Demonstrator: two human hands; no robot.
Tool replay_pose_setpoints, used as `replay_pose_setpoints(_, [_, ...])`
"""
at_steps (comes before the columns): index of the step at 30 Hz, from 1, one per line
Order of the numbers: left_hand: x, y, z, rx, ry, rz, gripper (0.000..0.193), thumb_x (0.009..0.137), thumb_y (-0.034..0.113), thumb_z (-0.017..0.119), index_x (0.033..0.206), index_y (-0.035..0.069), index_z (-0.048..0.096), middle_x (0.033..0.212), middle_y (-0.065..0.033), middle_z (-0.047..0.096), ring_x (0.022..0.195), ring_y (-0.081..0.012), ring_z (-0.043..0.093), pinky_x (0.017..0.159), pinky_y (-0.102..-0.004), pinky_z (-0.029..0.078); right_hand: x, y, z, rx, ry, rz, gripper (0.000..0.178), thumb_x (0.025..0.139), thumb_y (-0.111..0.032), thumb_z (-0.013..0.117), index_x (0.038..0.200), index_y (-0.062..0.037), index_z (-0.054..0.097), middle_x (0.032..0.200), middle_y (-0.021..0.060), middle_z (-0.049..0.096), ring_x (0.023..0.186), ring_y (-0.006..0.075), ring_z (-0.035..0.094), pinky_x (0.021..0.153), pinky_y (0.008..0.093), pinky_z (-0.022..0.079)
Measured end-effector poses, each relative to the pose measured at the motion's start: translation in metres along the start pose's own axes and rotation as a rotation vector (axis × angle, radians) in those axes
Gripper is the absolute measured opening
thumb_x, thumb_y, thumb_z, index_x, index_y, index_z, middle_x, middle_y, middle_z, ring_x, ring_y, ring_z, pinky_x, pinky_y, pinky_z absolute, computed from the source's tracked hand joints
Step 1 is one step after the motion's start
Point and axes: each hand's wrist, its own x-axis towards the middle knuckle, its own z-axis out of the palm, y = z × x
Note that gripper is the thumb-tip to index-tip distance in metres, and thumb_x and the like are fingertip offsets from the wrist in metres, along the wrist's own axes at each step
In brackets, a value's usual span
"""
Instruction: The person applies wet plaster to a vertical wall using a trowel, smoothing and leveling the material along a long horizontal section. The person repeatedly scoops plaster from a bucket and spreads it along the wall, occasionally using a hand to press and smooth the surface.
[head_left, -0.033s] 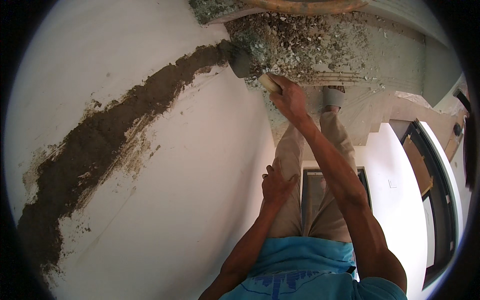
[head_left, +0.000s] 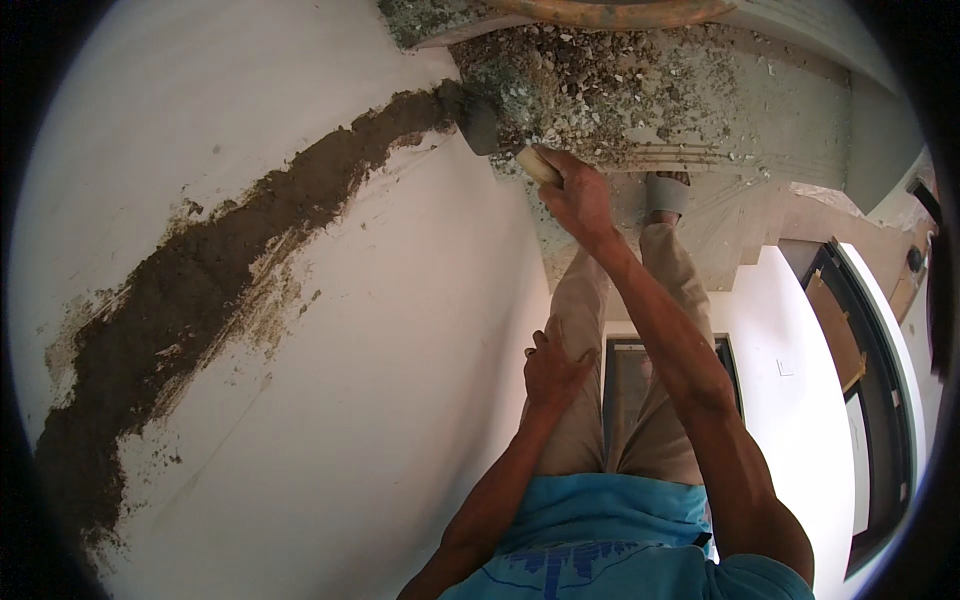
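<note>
My right hand (head_left: 580,198) is closed round the pale handle of a trowel (head_left: 478,124). The grey blade points up and left, against the far end of a band of dark wet mortar (head_left: 215,270) on the white wall (head_left: 390,330). That band runs down the wall toward the near left, with rough edges and smears beside it. Lower down, my left hand (head_left: 558,372) rests on my left trouser leg (head_left: 578,300), fingers apart and holding nothing. The gap between the handle and the blade is hard to make out.
Loose rubble and chips (head_left: 590,80) cover the step (head_left: 800,125) ahead. My sandalled foot (head_left: 664,192) stands just below its edge. A brownish curved rim (head_left: 630,12) crosses the top. At the right are a dark-framed opening (head_left: 885,420) and a white wall (head_left: 800,400).
</note>
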Motion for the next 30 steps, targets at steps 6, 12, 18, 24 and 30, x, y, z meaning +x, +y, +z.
replay_pose_setpoints(6, [0.000, 0.002, -0.002, 0.017, -0.001, -0.005, 0.093, 0.079, 0.048, 0.077, 0.152, 0.009, 0.036, 0.119, -0.0230, 0.058, 0.098, -0.0444, 0.064, 0.085, -0.0509, 0.056, -0.001, -0.005, 0.009, -0.119, 0.057, -0.128, 0.056, 0.078, -0.003, 0.064, 0.133, -0.0074, 0.062, 0.116, 0.0203, 0.069, 0.099, 0.0373, 0.069, 0.084, 0.0420, 0.056])
replay_pose_setpoints(12, [0.003, -0.004, 0.004, 0.036, 0.001, 0.021, 0.094, 0.078, 0.049, 0.078, 0.151, 0.006, 0.037, 0.119, -0.0231, 0.057, 0.098, -0.0441, 0.064, 0.081, -0.0503, 0.057, -0.021, -0.039, 0.026, -0.321, 0.023, -0.162, 0.064, 0.076, 0.000, 0.066, 0.139, -0.0068, 0.056, 0.118, 0.0192, 0.062, 0.098, 0.0399, 0.066, 0.082, 0.0451, 0.056])
replay_pose_setpoints(18, [0.003, 0.001, -0.003, 0.032, -0.003, 0.026, 0.094, 0.077, 0.050, 0.078, 0.148, 0.003, 0.038, 0.119, -0.0227, 0.056, 0.097, -0.0447, 0.064, 0.080, -0.0501, 0.058, -0.031, -0.071, 0.034, -0.385, -0.006, -0.155, 0.069, 0.074, 0.001, 0.067, 0.141, 0.0001, 0.052, 0.113, 0.0183, 0.059, 0.102, 0.0384, 0.065, 0.079, 0.0452, 0.057])
replay_pose_setpoints(24, [0.018, -0.032, 0.035, 0.087, 0.005, 0.114, 0.081, 0.077, 0.050, 0.078, 0.136, 0.002, 0.047, 0.117, -0.0235, 0.057, 0.096, -0.0457, 0.064, 0.081, -0.0507, 0.057, -0.052, -0.090, 0.024, -0.353, -0.068, -0.116, 0.068, 0.074, 0.000, 0.068, 0.140, 0.0016, 0.050, 0.109, 0.0172, 0.058, 0.099, 0.0364, 0.065, 0.077, 0.0447, 0.058])
replay_pose_setpoints(30, [0.007, -0.005, 0.006, 0.016, 0.036, 0.065, 0.086, 0.077, 0.050, 0.077, 0.141, 0.003, 0.044, 0.118, -0.0225, 0.057, 0.096, -0.0448, 0.064, 0.080, -0.0503, 0.058, -0.072, -0.077, -0.014, -0.178, -0.079, -0.072, 0.068, 0.074, -0.003, 0.064, 0.141, -0.0049, 0.055, 0.108, 0.0192, 0.059, 0.092, 0.0376, 0.065, 0.077, 0.0476, 0.055])
